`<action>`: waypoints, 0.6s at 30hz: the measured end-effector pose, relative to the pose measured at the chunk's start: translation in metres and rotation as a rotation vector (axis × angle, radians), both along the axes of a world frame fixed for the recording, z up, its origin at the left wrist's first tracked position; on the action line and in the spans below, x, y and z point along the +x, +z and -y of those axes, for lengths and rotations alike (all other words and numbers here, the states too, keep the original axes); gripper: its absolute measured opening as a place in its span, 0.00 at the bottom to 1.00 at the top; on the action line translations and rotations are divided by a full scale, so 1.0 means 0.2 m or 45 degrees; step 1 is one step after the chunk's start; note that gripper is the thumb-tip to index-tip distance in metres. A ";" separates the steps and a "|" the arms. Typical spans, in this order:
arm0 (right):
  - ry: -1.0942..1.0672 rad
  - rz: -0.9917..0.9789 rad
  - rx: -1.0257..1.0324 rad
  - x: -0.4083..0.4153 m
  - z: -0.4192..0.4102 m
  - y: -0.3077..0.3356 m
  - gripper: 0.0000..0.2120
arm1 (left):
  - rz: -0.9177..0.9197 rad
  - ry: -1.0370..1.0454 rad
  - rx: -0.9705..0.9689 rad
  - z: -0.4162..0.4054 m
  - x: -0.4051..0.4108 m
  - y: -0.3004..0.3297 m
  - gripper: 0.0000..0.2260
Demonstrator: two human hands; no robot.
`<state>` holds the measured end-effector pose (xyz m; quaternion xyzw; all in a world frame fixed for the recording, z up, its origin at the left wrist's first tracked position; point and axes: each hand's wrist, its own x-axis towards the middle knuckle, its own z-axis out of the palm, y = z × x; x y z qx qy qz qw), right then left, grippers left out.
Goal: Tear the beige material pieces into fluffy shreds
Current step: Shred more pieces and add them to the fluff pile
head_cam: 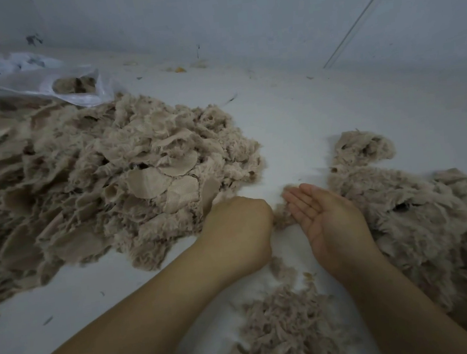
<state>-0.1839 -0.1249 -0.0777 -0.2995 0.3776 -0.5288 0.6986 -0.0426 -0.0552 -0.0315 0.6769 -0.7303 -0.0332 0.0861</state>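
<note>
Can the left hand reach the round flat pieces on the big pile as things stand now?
Probably yes. The left hand is at the near edge of the big pile, and the round flat pieces lie uncovered on top, just beyond its knuckles. Nothing stands between them.

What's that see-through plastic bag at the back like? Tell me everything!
The clear plastic bag lies crumpled and flat on the white surface, far left at the back. It looks thin, shiny and whitish. Some beige material shows through an opening. Its near edge lies against the big beige fabric pile. Neither hand touches it.
</note>
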 end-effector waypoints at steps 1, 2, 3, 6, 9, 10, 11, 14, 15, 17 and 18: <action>0.001 0.002 0.000 0.00 0.00 0.00 0.12 | -0.027 0.014 0.032 0.00 0.00 0.00 0.12; -0.002 0.001 -0.002 0.00 0.00 0.00 0.12 | -0.052 0.019 0.035 0.01 0.00 -0.01 0.14; -0.006 -0.006 -0.006 0.01 0.00 0.00 0.12 | -0.066 0.018 0.000 0.01 -0.01 -0.02 0.16; -0.018 -0.046 -0.024 0.02 -0.01 0.00 0.10 | -0.131 0.026 -0.254 0.03 -0.06 -0.06 0.12; -0.031 -0.059 -0.029 0.03 -0.01 0.00 0.09 | -0.072 0.086 -0.266 0.09 -0.10 -0.12 0.08; -0.031 -0.059 -0.031 0.03 -0.01 0.00 0.10 | -0.050 0.107 -0.251 0.11 -0.10 -0.13 0.07; -0.030 -0.058 -0.034 0.03 -0.01 0.00 0.10 | -0.034 0.122 -0.241 0.11 -0.10 -0.14 0.05; -0.020 -0.063 -0.051 0.03 -0.02 0.01 0.11 | -0.014 0.100 -0.240 0.11 -0.11 -0.14 0.04; -0.020 -0.067 -0.056 0.03 -0.02 0.00 0.11 | -0.018 0.078 -0.244 0.11 -0.11 -0.14 0.05; -0.020 -0.054 -0.055 0.02 -0.02 0.00 0.11 | -0.050 0.058 -0.264 0.10 -0.12 -0.14 0.05; -0.016 -0.041 -0.051 0.02 -0.02 0.00 0.11 | -0.088 0.067 -0.281 0.09 -0.12 -0.13 0.04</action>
